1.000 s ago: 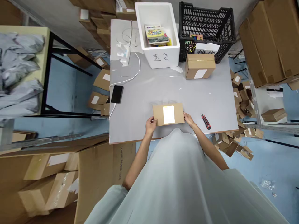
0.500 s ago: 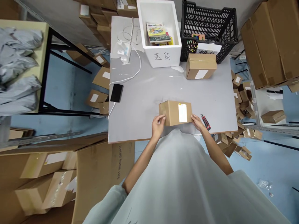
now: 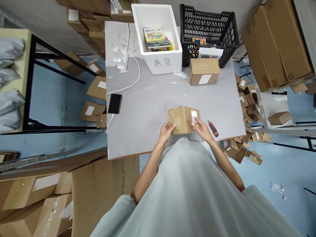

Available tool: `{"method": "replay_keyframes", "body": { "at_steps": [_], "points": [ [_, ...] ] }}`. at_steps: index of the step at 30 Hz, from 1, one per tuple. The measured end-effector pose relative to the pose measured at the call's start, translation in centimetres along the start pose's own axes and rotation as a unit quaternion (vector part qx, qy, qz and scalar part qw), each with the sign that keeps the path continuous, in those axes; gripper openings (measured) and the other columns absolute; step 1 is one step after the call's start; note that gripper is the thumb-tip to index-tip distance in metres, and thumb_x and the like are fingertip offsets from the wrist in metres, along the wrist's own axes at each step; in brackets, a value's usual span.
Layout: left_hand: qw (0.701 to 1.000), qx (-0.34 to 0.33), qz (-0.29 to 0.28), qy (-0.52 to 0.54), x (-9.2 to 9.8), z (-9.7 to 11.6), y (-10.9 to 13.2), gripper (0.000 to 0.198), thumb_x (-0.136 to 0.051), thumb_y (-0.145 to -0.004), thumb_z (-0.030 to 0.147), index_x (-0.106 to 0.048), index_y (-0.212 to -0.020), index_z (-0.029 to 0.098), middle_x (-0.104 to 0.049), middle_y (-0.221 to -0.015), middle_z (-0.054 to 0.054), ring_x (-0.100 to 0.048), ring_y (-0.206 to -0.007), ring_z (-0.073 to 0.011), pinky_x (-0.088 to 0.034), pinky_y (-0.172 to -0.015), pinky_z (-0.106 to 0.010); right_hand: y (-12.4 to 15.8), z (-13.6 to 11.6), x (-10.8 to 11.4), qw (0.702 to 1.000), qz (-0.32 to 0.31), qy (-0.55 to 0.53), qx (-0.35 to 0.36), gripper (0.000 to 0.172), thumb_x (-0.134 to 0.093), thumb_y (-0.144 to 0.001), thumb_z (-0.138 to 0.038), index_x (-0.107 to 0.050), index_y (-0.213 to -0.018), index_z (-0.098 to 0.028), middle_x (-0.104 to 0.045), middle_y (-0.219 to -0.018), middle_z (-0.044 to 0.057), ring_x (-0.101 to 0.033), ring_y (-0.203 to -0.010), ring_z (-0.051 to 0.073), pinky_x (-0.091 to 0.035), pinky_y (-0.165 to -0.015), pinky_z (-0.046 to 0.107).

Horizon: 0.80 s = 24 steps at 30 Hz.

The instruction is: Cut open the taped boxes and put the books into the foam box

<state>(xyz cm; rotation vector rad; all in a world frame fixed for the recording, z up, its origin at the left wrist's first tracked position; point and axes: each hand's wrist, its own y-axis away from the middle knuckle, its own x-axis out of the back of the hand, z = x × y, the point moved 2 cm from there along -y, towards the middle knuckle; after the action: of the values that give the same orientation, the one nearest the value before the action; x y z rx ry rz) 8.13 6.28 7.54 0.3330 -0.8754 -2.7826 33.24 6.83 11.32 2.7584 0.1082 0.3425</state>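
Head view, box: near the front edge of the table, between both hands; turned so a ridge faces up, taped side left, label right. Cannot tell whether it touches the tabletop.
Left hand: grasping the box's left end, thumb on the taped side; likely steadying it.
Right hand: grasping the right end, fingers at the label. A hold from both ends probably keeps the tilt under control.
Knife: just beside the right hand, untouched; seemingly laid there for easy reach.
Bin: far side, books inside; writing faces the person, presumably for reading from here.
Parcel: in front of the crate, labelled side forward.
Phone: left edge, white cable attached, perhaps charging; out of the hands' way.
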Motion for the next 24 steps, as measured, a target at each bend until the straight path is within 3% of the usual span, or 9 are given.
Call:
{"method": "replay_keyframes", "body": {
  "at_steps": [4,6,11,15,20,24],
  "points": [
    [0.998,-0.041,0.01,-0.035,-0.5,0.0,0.5,0.072,-0.094,-0.077,0.036,-0.065,-0.14,0.019,-0.077,-0.138,-0.017,-0.077,-0.125,-0.0307,-0.06,-0.113,-0.051,0.8,-1.8,-1.6,0.999,-0.022,0.045,0.005,0.09,-0.082,-0.086,-0.077,-0.066,-0.159,-0.027,-0.048,-0.176,0.008,-0.043,-0.166,0.037,-0.056,-0.124,0.054],
    [0.994,-0.078,0.031,-0.071,-0.3,0.2,1.1,0.075,-0.092,-0.079,0.034,-0.062,-0.146,0.02,-0.076,-0.14,-0.017,-0.077,-0.123,-0.0311,-0.061,-0.111,-0.051,0.7,-2.2,-2.0,0.999,-0.036,0.028,0.015,0.092,-0.081,-0.086,-0.077,-0.063,-0.162,-0.027,-0.046,-0.177,0.007,-0.041,-0.167,0.036,-0.054,-0.126,0.053],
    [0.971,-0.137,0.084,-0.176,1.6,0.8,2.5,0.071,-0.088,-0.082,0.035,-0.065,-0.147,0.022,-0.069,-0.147,-0.016,-0.074,-0.126,-0.0321,-0.061,-0.111,-0.05,0.2,-1.8,-3.0,0.993,-0.105,-0.06,0.008,0.097,-0.075,-0.09,-0.079,-0.058,-0.166,-0.022,-0.055,-0.171,0.008,-0.057,-0.156,0.035,-0.047,-0.131,0.052],
    [0.967,-0.143,0.083,-0.196,2.8,0.8,3.2,0.069,-0.085,-0.081,0.033,-0.067,-0.146,0.021,-0.068,-0.145,-0.016,-0.073,-0.125,-0.0318,-0.06,-0.111,-0.05,0.4,-0.4,-3.7,0.992,-0.104,-0.067,-0.013,0.096,-0.081,-0.087,-0.075,-0.061,-0.164,-0.022,-0.058,-0.168,0.01,-0.065,-0.146,0.036,-0.049,-0.128,0.054],
    [0.975,-0.142,0.051,-0.165,2.9,0.7,3.1,0.067,-0.082,-0.084,0.039,-0.066,-0.146,0.021,-0.066,-0.146,-0.016,-0.07,-0.13,-0.0328,-0.059,-0.113,-0.05,0.0,0.9,-3.3,0.994,-0.083,-0.075,-0.021,0.086,-0.087,-0.083,-0.07,-0.07,-0.153,-0.023,-0.065,-0.161,0.013,-0.071,-0.139,0.037,-0.053,-0.125,0.057],
    [0.968,-0.143,0.065,-0.196,2.4,1.5,2.3,0.066,-0.081,-0.086,0.042,-0.065,-0.147,0.022,-0.062,-0.151,-0.016,-0.063,-0.141,-0.0344,-0.052,-0.121,-0.051,-0.9,1.3,-2.8,0.992,-0.096,-0.08,-0.013,0.077,-0.09,-0.08,-0.066,-0.075,-0.143,-0.024,-0.07,-0.154,0.013,-0.074,-0.131,0.035,-0.054,-0.123,0.057]
  ]
}}
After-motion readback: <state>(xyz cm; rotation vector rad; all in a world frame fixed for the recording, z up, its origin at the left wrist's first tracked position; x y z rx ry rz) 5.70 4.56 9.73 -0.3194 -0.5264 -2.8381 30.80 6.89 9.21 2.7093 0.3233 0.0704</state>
